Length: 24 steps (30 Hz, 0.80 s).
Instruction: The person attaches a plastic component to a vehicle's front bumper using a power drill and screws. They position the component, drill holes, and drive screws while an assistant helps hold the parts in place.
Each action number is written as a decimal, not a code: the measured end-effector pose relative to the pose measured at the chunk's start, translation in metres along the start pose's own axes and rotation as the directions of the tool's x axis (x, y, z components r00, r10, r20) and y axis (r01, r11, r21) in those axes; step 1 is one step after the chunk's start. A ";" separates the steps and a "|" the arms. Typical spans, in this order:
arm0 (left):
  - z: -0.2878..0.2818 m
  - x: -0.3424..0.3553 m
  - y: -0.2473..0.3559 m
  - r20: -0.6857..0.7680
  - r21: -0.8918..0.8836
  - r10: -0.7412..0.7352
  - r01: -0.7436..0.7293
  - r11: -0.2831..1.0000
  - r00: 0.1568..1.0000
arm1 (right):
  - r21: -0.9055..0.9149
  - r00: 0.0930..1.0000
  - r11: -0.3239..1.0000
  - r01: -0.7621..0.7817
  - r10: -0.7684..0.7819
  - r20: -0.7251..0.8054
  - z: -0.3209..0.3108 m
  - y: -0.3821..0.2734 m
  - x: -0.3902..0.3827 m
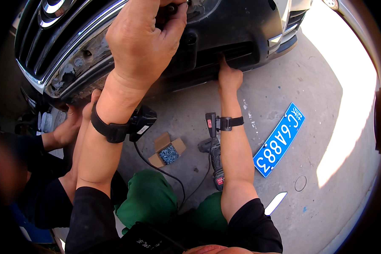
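Nearest the camera came the left hand [144,40], high at top centre, fingers bent and cut off by the frame's edge, so whether they gripped anything couldn't be told! Across the top stretched the dark bumper [230,23]; right of centre, the right hand [230,79] had one digit straight at its lower slot, the rest folded, grip unclear. Below, mid-frame, lay an open box [161,141] of screws [169,155].

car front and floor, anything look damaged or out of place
The bumper strip below the grille looks patchy; dirt or damage, I cannot tell. The blue number plate lies loose on the floor, unmounted.
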<state>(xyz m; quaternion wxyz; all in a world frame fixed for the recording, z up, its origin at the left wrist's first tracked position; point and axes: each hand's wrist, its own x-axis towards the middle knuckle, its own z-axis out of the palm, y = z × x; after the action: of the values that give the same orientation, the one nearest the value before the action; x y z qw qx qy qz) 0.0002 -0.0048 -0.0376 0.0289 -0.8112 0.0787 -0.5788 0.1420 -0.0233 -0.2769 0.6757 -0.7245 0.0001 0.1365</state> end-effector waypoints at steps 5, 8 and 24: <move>-0.001 0.008 0.024 0.055 -0.152 -0.320 0.324 0.934 0.946 | -0.017 1.000 1.000 0.014 -0.014 -0.005 0.001 0.002 0.001; -0.002 0.003 0.008 0.069 -0.152 -0.196 0.205 0.967 0.978 | -0.026 1.000 1.000 0.012 -0.012 -0.003 0.002 0.000 0.001; -0.011 0.005 -0.005 0.258 -0.047 -0.025 0.038 0.998 0.966 | -0.060 1.000 0.998 0.006 -0.006 -0.009 0.001 0.001 0.003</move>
<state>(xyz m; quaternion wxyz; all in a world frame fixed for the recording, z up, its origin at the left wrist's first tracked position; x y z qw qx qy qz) -0.0082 -0.0001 -0.0284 0.0088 -0.8810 0.0763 -0.4668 0.1448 -0.0215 -0.2790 0.6540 -0.7450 -0.0031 0.1310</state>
